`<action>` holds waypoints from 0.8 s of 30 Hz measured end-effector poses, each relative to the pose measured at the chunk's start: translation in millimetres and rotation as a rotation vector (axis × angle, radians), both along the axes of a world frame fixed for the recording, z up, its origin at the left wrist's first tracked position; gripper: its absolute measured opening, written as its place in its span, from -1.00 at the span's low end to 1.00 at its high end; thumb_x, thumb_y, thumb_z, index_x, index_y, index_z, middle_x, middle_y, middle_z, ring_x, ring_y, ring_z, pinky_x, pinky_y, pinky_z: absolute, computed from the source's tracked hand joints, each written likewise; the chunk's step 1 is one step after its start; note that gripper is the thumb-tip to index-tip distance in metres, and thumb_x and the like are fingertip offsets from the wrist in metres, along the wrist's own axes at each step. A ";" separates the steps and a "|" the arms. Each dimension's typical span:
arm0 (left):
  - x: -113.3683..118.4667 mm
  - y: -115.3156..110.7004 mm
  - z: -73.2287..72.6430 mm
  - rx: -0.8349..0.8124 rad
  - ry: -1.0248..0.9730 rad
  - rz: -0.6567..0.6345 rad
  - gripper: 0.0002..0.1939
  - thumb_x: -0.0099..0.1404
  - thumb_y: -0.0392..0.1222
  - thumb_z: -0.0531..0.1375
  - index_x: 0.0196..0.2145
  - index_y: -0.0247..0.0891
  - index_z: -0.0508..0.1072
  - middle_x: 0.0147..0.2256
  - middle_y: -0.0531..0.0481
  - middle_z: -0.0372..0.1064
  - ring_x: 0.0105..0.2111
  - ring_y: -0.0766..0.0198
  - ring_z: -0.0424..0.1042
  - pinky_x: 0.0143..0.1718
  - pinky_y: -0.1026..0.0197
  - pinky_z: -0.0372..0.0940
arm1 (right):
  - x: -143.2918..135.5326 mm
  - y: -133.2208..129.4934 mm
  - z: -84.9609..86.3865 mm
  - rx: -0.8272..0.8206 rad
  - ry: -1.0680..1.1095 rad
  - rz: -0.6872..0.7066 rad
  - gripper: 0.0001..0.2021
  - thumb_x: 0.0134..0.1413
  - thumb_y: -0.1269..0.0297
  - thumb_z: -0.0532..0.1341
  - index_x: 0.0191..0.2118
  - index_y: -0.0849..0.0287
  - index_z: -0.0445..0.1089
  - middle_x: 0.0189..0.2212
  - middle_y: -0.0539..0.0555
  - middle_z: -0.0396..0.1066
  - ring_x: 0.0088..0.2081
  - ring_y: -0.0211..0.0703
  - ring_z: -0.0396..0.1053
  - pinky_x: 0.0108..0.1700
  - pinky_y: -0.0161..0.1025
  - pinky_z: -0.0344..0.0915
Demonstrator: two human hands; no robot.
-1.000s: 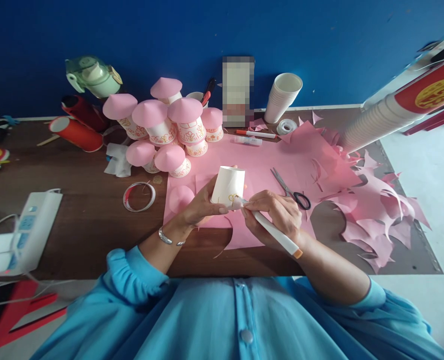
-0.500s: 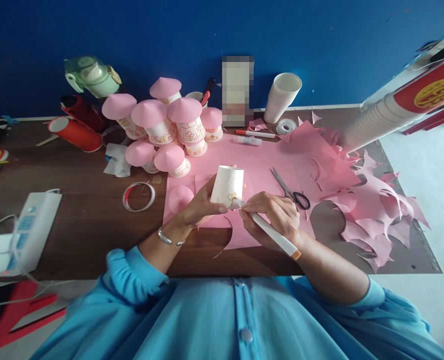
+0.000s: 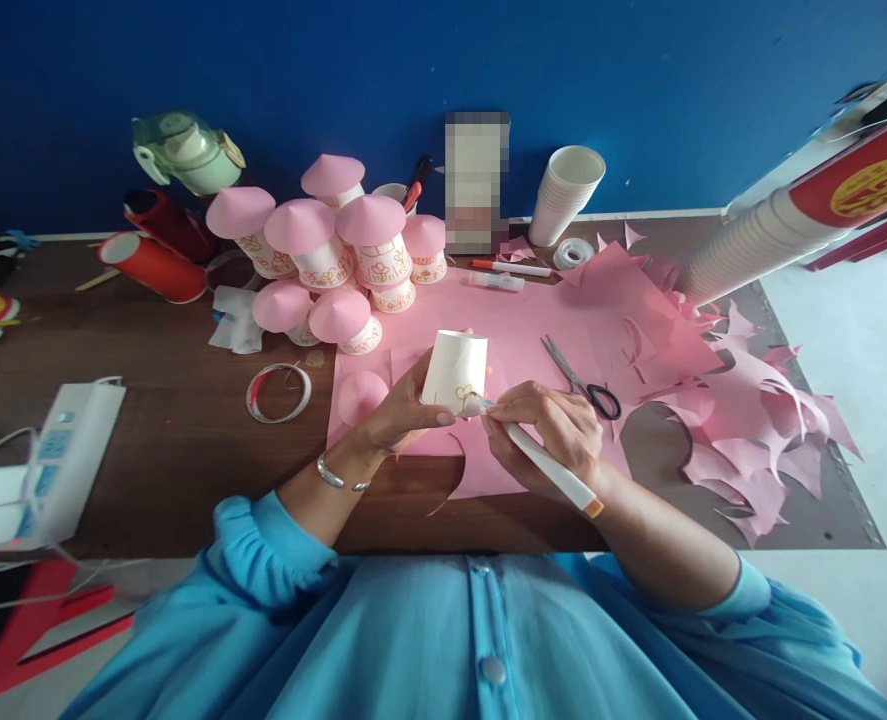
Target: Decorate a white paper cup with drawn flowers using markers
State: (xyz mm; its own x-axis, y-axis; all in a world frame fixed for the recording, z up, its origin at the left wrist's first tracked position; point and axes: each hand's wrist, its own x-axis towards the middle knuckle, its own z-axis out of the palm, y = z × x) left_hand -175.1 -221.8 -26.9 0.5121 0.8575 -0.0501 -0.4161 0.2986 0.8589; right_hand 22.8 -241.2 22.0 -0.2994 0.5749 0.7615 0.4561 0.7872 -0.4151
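A white paper cup [image 3: 454, 365], narrower end up, is held by my left hand [image 3: 402, 415], whose fingers wrap its left side and back. A small yellow-brown flower drawing shows low on the cup. My right hand [image 3: 552, 430] grips a white marker [image 3: 552, 468] with an orange end, its tip side close to the cup's lower right edge. Pink paper [image 3: 518, 320] lies beneath both hands. Black-handled scissors [image 3: 582, 378] rest open just beyond my right hand.
Several decorated cups with pink cone roofs [image 3: 372, 220] stand at the back left. A tape roll [image 3: 278, 392] lies left. White cups [image 3: 567, 195] are stacked behind, near an orange marker [image 3: 512, 268]. Pink scraps [image 3: 758, 430] pile at the right; a power strip [image 3: 75, 460] is far left.
My right hand and the marker have shifted slightly right, away from the drawing. My left hand and the cup look almost unchanged.
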 end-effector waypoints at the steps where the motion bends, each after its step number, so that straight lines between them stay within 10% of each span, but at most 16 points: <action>1: 0.3 0.0 0.4 0.001 -0.001 0.002 0.00 0.08 -0.03 0.49 0.41 -0.03 0.19 0.14 -0.21 0.46 0.01 -0.04 0.51 -0.01 0.02 0.41 | 0.1 -0.1 0.1 -0.002 -0.002 0.001 -0.83 0.20 0.53 0.25 -0.22 0.10 0.32 -0.50 -0.09 0.46 -0.52 -0.30 0.46 -0.50 -0.35 0.32; 24: -0.7 -1.7 0.4 -0.007 0.032 0.023 0.05 0.03 -0.03 0.52 0.41 0.05 0.19 0.17 -0.19 0.42 0.03 -0.02 0.46 -0.04 0.04 0.40 | -3.1 -3.1 -5.6 -0.012 0.014 0.018 -0.82 0.17 0.53 0.26 -0.22 0.09 0.34 -0.51 -0.10 0.44 -0.53 -0.29 0.46 -0.49 -0.35 0.36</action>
State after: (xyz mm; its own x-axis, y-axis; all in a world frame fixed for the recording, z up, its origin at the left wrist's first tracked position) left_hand -175.8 -223.6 -26.5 0.4903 0.8686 -0.0722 -0.3953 0.2954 0.8698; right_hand 19.7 -244.4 16.3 -0.2990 0.5787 0.7588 0.4356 0.7902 -0.4311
